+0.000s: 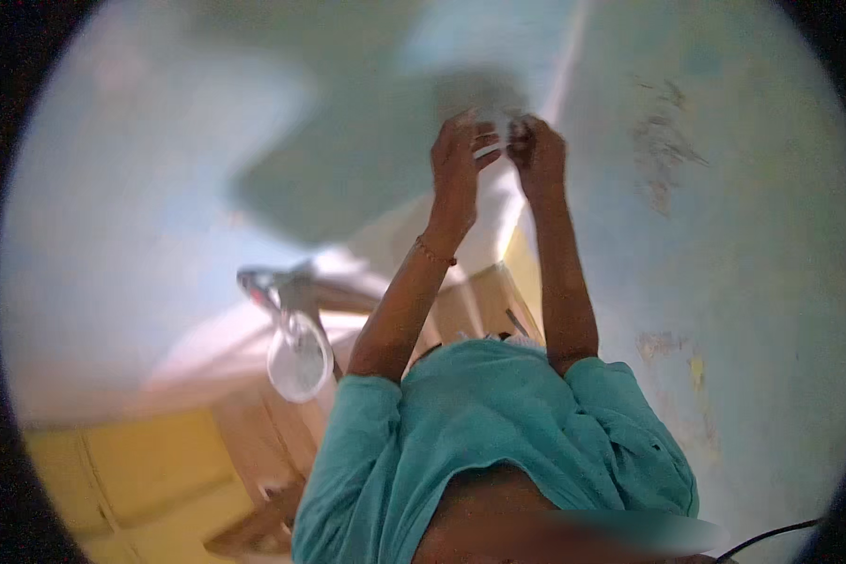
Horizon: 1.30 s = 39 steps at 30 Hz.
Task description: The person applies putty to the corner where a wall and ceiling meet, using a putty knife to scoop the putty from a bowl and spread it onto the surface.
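The left hand (455, 155) and right hand (540, 155) are hovering close together, fingers curling inward — blur is hiding whether either grip is closed. A small white piece (487, 150) is showing at the left fingers, facing the right hand. Handling is seemingly under way; what is finished or remaining isn't showing. Farther out, a white round container (300, 371) is sitting left of the forearms — its contents aren't reading clearly.

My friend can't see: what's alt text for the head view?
The wearer's left hand and right hand, extended from a teal shirt, are close together before a pale blue wall; anything they hold is too blurred to name. A white bucket-like container and yellow panels show at lower left.
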Each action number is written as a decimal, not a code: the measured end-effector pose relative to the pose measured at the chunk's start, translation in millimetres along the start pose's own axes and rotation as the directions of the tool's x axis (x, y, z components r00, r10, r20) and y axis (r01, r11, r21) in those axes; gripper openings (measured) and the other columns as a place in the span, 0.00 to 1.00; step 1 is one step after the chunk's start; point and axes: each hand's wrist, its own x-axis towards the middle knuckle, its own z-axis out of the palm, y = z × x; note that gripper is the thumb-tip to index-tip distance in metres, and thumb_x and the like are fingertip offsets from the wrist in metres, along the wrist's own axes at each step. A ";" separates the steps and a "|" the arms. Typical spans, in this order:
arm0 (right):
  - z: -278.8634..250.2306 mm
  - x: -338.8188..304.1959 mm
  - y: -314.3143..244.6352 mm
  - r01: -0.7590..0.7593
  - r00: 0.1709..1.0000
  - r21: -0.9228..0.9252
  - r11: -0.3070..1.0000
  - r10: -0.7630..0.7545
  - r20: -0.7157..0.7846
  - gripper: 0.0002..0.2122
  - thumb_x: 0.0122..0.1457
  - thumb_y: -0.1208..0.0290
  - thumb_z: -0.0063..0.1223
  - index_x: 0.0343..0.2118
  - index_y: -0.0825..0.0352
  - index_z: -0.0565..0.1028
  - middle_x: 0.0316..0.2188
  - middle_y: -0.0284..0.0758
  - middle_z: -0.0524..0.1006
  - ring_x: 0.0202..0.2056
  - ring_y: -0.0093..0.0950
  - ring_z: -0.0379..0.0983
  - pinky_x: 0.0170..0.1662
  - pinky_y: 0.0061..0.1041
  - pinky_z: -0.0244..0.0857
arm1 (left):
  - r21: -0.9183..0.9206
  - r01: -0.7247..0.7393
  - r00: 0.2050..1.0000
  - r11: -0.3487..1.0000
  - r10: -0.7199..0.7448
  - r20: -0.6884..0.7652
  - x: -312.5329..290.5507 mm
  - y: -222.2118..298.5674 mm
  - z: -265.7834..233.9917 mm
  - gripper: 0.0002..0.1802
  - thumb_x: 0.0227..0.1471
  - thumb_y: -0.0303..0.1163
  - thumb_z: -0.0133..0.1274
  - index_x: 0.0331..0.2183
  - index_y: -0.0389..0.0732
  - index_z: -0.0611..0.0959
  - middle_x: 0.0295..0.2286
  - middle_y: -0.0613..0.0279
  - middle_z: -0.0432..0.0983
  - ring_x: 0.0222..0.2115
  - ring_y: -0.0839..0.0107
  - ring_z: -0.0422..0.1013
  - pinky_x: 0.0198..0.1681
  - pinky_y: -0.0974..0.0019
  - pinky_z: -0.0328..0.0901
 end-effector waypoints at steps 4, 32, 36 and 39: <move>16.4 -4.2 17.3 0.175 0.964 -0.363 0.915 -0.085 0.252 0.06 0.50 0.74 0.44 0.26 0.68 0.73 0.15 0.26 0.63 0.16 0.16 0.56 0.17 0.15 0.52 | 0.085 -0.113 0.978 0.990 0.126 -0.166 -21.4 7.9 -37.7 0.16 0.51 0.39 0.41 0.37 0.37 0.69 0.30 0.57 0.68 0.33 0.67 0.67 0.36 0.64 0.66; 228.9 -226.6 179.8 0.611 0.036 -0.097 0.786 0.094 0.995 0.15 0.46 0.63 0.52 0.20 0.73 0.70 0.13 0.41 0.69 0.19 0.31 0.69 0.24 0.29 0.59 | 0.504 0.146 0.180 0.851 0.478 -0.860 -277.8 78.9 -227.5 0.14 0.46 0.29 0.45 0.34 0.30 0.73 0.21 0.62 0.69 0.22 0.78 0.63 0.26 0.76 0.60; 233.0 -224.8 176.7 0.648 0.043 -0.244 0.722 0.285 0.957 0.14 0.46 0.64 0.52 0.21 0.74 0.70 0.13 0.42 0.69 0.20 0.35 0.69 0.25 0.29 0.60 | 0.537 0.181 0.276 0.824 0.481 -0.832 -273.0 74.8 -252.2 0.14 0.44 0.29 0.46 0.34 0.30 0.73 0.20 0.62 0.69 0.21 0.78 0.63 0.25 0.75 0.60; 238.0 -221.0 169.8 0.520 -0.005 -0.369 0.770 0.435 0.901 0.12 0.46 0.66 0.51 0.21 0.73 0.70 0.16 0.45 0.70 0.24 0.39 0.70 0.27 0.31 0.61 | 0.565 0.224 0.330 0.794 0.483 -0.811 -268.8 73.8 -263.1 0.15 0.43 0.29 0.47 0.34 0.30 0.73 0.19 0.62 0.70 0.20 0.78 0.64 0.23 0.75 0.61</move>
